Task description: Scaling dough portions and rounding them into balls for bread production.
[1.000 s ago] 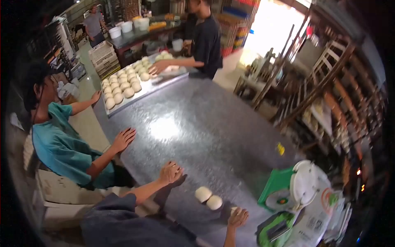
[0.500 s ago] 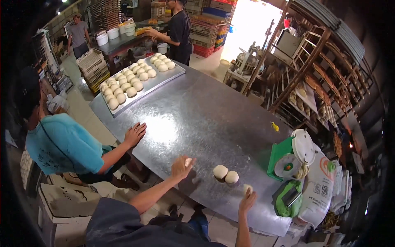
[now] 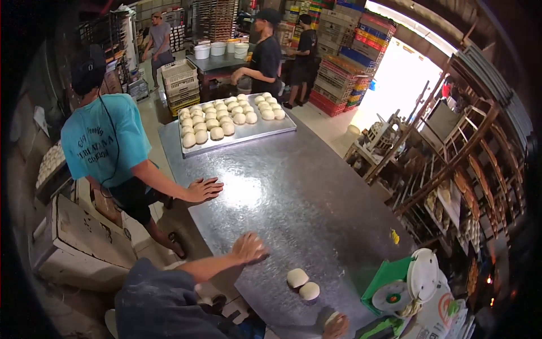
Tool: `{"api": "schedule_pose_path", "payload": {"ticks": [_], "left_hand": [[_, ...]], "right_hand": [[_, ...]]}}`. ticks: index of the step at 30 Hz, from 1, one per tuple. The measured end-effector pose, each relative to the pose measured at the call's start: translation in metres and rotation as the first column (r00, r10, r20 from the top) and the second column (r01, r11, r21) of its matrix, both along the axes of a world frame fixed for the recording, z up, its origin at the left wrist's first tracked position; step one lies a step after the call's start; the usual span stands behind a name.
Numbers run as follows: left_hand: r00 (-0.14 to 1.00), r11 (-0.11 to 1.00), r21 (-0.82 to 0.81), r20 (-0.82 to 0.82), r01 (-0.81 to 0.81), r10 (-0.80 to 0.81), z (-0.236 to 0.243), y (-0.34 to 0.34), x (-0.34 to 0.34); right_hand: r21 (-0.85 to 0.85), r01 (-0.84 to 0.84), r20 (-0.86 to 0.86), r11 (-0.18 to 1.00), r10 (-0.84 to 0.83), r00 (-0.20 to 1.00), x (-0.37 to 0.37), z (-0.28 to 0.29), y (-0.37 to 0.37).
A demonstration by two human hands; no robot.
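Over the near left part of the metal table my left hand is cupped low on the surface, blurred by motion. The dough ball beneath it is nearly hidden, with only a pale edge at the fingers. At the table's near edge my right hand curls around another dough ball, partly showing beside the fingers. Between my hands sit two round white dough balls, a farther one and a nearer one, close together and untouched.
A metal tray of several dough balls lies at the far end. A co-worker's hand rests on the left edge. A green scale stands at the right, near a yellow scrap. Bread racks stand beyond.
The view has swung left and up, so the table sits lower in it. My hands remain on either side of the two dough balls. The co-worker's hand has spread its fingers.
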State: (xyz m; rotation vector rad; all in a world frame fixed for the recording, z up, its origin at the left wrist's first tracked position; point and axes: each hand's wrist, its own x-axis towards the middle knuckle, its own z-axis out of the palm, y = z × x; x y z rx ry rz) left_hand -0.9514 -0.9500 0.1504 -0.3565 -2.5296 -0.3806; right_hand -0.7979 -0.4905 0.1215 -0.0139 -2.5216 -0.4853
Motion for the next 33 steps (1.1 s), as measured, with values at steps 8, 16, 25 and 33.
{"api": "schedule_pose_path", "payload": {"ticks": [8,16,25,33], "left_hand": [[0.999,0.999,0.038,0.020,0.028,-0.029,-0.003,0.016,0.028],[0.938,0.889,0.442,0.343,-0.123,-0.041,0.029,-0.008,0.036],[0.990,0.995,0.094,0.141,-0.030,0.016,0.003,-0.065,0.009],[0.948,0.862,0.411,0.240,-0.296,0.211,0.001,-0.006,0.034]], "right_hand": [[-0.199,0.386,-0.096,0.901,-0.410,0.907,0.040,-0.041,-0.060],[-0.163,0.127,0.018,0.978,-0.126,0.992,0.053,0.016,-0.023],[-0.665,0.266,0.174,0.698,-0.202,0.964,0.075,0.005,0.047],[-0.713,0.156,-0.063,0.683,-0.284,0.957,0.040,-0.003,-0.049]]}}
